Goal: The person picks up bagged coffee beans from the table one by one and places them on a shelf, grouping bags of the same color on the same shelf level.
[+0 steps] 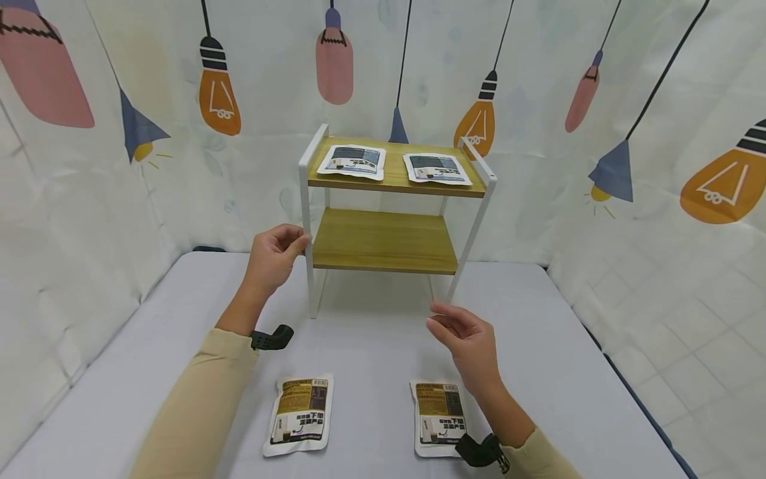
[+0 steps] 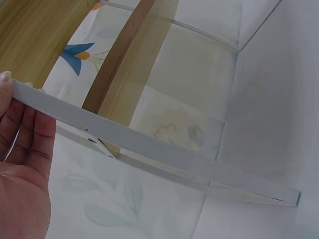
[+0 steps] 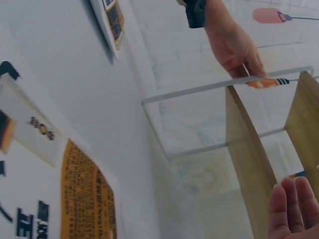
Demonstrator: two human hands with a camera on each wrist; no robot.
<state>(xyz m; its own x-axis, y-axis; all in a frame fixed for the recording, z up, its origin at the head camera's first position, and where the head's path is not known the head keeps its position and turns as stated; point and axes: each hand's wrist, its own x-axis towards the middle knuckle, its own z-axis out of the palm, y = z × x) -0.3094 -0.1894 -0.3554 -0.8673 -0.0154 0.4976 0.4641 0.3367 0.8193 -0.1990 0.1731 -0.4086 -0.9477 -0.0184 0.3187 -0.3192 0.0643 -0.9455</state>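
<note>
A two-tier shelf rack [image 1: 385, 239] with wooden boards and a white metal frame stands at the back of the table. My left hand [image 1: 276, 256] holds its front left post, beside the lower board. In the left wrist view, fingers [image 2: 42, 142] lie behind that white post [image 2: 159, 148], with the thumb on its other side. Just short of the front right leg, my right hand [image 1: 469, 339] hovers with loosely bent fingers and nothing in them. Two white pouches, one left [image 1: 353, 161] and one right [image 1: 437, 169], lie on the top board.
Nearer me on the white table [image 1: 365, 352] lie two brown-labelled pouches, one left [image 1: 300, 414] and one right [image 1: 439, 409], the latter partly behind my right wrist strap [image 1: 481, 451]. A lamp-patterned curtain [image 1: 263, 179] surrounds the table's back and sides.
</note>
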